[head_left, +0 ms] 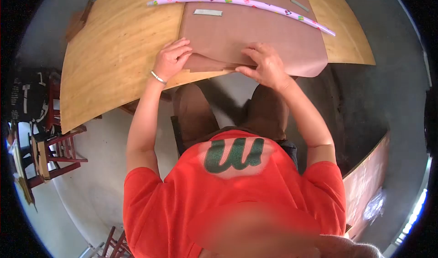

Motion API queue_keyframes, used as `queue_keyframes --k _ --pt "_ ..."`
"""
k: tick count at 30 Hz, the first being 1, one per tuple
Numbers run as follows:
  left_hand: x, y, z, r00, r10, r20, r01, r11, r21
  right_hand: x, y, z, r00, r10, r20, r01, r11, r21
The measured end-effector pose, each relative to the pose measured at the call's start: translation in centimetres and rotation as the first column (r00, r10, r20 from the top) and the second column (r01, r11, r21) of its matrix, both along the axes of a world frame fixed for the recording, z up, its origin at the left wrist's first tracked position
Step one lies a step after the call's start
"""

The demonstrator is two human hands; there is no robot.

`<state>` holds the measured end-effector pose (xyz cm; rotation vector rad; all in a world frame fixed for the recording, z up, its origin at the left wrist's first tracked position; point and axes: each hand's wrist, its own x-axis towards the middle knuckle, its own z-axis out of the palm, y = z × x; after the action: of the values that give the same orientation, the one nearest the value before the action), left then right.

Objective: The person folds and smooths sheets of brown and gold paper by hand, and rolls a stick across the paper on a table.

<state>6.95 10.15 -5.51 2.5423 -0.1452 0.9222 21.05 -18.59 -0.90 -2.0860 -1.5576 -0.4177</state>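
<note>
A mauve-brown sheet [219, 34], paper or cloth, is spread over the wooden table, its near edge raised into a fold. My left hand [171, 59], with a bracelet on the wrist, pinches the left end of that edge. My right hand [267, 65] has its thumb beneath the edge and its fingers on top, gripping the sheet further right. Beyond both hands, a long lilac patterned tube or roll [242, 2] lies across the sheet. A flat light-grey strip [208, 12] rests below its left half, and a thin grey strip [299, 5] above its right half.
The pale wooden tabletop [118, 43] shows on either side of the sheet. Wooden chairs or stools [64, 151] and a dark bag [28, 94] stand at the left. At the lower right is a board [369, 176] with crumpled clear plastic [375, 205] on it.
</note>
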Motion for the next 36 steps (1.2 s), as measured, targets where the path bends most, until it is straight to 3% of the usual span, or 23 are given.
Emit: queue_keyframes --k 4,7,10,12,15,22,25,27,31,33,36 --pt "0.1 0.4 0.3 0.998 -0.006 -0.062 0.007 1.000 0.029 -0.6 -1.6 -1.5 0.985 -0.078 0.153 0.075 0.997 0.025" --pt "0.2 0.7 0.2 0.990 -0.040 -0.139 0.029 0.997 -0.077 -0.4 -3.1 -2.2 0.983 -0.116 0.143 0.115 0.993 0.015" --pt "0.3 0.6 0.4 0.984 -0.062 -0.169 0.026 0.978 -0.207 -0.5 -4.0 -2.3 0.984 -0.144 0.105 0.136 0.987 0.082" --pt "0.4 0.3 0.3 0.973 -0.023 -0.229 -0.089 0.879 -0.468 -0.4 -4.1 -2.2 0.981 -0.161 0.106 0.151 0.984 0.093" --pt "1.0 1.2 0.3 0.947 -0.038 -0.318 -0.158 0.808 -0.567 -0.2 -3.9 -2.4 0.975 -0.189 0.114 0.177 0.978 0.108" --pt "1.4 2.1 0.2 0.947 -0.079 -0.311 -0.137 0.778 -0.613 2.6 -6.8 -1.0 0.937 -0.282 0.206 0.264 0.958 0.112" --pt "0.7 1.5 1.6 0.970 -0.085 -0.228 -0.073 0.793 -0.605 4.8 -9.7 -0.2 0.934 -0.305 0.187 0.287 0.951 0.116" --pt "0.5 1.7 1.9 0.972 -0.124 -0.201 0.039 0.923 -0.382 6.4 -11.6 0.0 0.928 -0.333 0.168 0.327 0.943 0.062" --pt "0.4 1.9 1.4 0.966 -0.146 -0.212 0.058 0.926 -0.372 6.7 -13.1 1.2 0.903 -0.383 0.193 0.403 0.913 -0.071" --pt "0.4 1.1 2.5 0.973 -0.081 -0.217 0.020 0.963 -0.270 4.5 -10.9 2.3 0.923 -0.306 0.235 0.317 0.948 -0.011" --pt "1.1 1.5 2.4 0.965 -0.103 -0.242 -0.002 0.916 -0.401 1.1 -6.5 1.2 0.957 -0.008 0.289 -0.017 0.996 0.083"
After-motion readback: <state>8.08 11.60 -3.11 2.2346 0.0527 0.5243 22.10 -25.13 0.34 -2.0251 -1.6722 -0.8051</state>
